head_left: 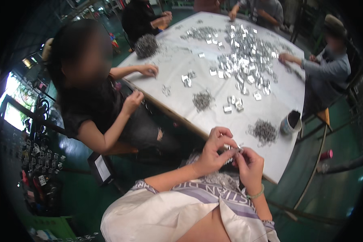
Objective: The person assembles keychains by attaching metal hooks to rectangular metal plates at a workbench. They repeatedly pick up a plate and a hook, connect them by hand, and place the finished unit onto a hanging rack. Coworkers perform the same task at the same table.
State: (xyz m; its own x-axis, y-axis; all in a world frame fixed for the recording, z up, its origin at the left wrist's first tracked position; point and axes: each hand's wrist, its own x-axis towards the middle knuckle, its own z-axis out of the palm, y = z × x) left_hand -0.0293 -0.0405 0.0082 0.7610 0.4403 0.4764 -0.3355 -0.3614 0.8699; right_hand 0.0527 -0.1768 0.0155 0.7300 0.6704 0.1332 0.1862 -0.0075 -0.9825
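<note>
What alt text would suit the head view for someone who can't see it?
A person's left hand and right hand hold small metal parts near the edge of a white table. On it lie many silvery pieces and heaps of thin grey wire-like parts; other people are around it.

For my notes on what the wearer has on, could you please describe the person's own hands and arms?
The left hand and right hand are ungloved. A pale green bracelet circles the right wrist. The left sleeve has purple-grey and white lettered trim and leaves the forearm bare.
</note>
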